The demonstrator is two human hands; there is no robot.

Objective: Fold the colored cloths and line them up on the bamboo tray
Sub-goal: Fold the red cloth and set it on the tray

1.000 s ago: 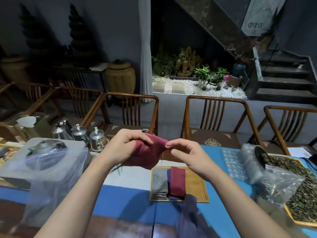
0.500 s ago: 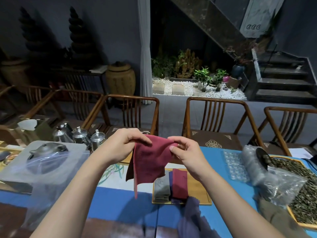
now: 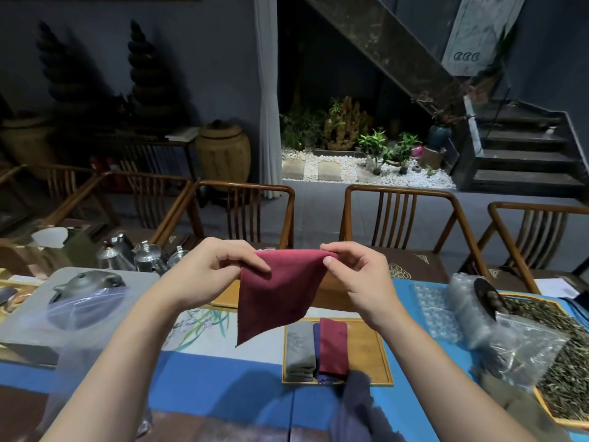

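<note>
Cloths still loose: a dark blue-grey cloth lay unfolded at the near edge of the bench, its top corner reaching the tray's near rim; it looked not yet folded.
Bamboo tray: sat on the blue part of the bench, just beyond that loose cloth.
Folded so far: a grey cloth, a blue cloth showing as a narrow strip, and a folded red cloth lay side by side on the tray's left half; the right half was bare.
Progress: by my judgement roughly halfway, three lined up, one in hand, at least one waiting.
Red cloth: hung open above the bench, in front of the tray, lower corner pointing down.
Left hand: fingers curled, pinching the cloth's upper left corner.
Right hand: fingers pinching the upper right corner, top edge stretched taut between both hands.
</note>
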